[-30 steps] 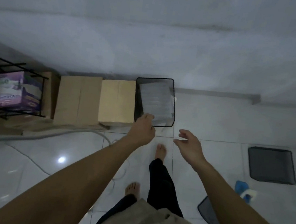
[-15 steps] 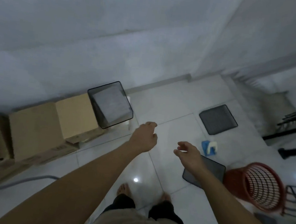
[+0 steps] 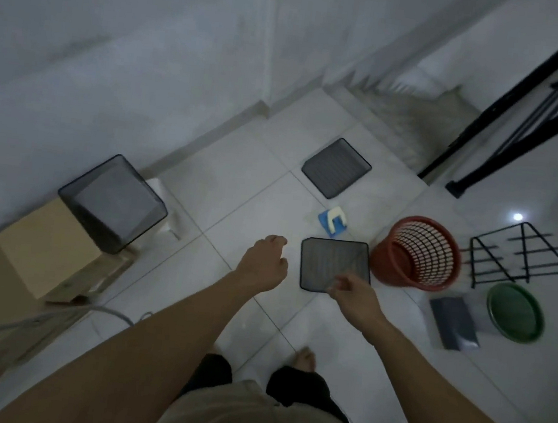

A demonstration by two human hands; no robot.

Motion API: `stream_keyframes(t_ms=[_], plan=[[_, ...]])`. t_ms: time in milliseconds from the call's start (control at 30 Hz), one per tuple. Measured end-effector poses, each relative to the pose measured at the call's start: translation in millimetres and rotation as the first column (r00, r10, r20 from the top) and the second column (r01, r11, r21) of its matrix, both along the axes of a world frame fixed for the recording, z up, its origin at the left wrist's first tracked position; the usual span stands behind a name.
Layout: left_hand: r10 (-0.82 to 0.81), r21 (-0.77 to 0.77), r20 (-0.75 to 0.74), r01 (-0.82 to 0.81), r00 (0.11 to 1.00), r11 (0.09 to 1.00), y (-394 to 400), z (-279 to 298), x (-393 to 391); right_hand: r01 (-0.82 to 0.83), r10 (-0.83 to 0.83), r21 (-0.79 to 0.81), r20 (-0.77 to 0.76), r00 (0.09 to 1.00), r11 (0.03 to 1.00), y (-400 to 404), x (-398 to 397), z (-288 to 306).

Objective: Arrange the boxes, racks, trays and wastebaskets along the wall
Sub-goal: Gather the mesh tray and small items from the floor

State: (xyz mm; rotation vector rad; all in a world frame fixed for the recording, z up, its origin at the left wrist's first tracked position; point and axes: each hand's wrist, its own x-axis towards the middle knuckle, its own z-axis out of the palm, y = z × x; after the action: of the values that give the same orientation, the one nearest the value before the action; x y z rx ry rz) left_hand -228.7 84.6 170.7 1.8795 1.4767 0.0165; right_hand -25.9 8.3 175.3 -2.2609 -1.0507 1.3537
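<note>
Since a second ago the left hand [image 3: 262,264], loosely curled and empty, has let go of the black mesh bin [image 3: 113,203], now parked beside the cardboard box [image 3: 47,246] at the wall, left of frame. The view has swung right, and the right hand [image 3: 355,296], fingers relaxed and holding nothing, hovers over the mesh tray [image 3: 331,261] at centre, likely the next piece.

I see my left grip [image 3: 265,261] loosely curled, holding nothing. My right grip [image 3: 353,293] hangs over the near edge of a flat black mesh tray [image 3: 332,261] on the white tile floor [image 3: 238,190]. A red plastic wastebasket [image 3: 417,253] sits just beside the tray. A black mesh bin [image 3: 113,202] stands by the wall, touching a brown cardboard box [image 3: 46,249].
</note>
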Motion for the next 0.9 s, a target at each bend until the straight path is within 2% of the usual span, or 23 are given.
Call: stream_keyframes(t_ms=[167,333,600,900], plan=[[-0.063,-0.005,-0.01,0.063,0.998,0.998,8,-34,58,0.039,-0.04,0.031,0.019,0.999,0.999,-3,55,-27],[-0.116,-0.004,-0.018,0.116,0.993,0.993,32,-112,96,0.099,-0.101,0.047,0.023,0.995,0.994,10,84,-111],[-0.24,0.018,-0.063,0.241,0.969,0.97,80,-311,107,0.191,-0.193,0.073,0.018,0.981,0.979,40,86,-334],[-0.391,0.077,-0.077,0.396,0.917,0.915,138,-569,134,0.431,-0.432,0.061,0.011,0.902,0.9,60,71,-596]])
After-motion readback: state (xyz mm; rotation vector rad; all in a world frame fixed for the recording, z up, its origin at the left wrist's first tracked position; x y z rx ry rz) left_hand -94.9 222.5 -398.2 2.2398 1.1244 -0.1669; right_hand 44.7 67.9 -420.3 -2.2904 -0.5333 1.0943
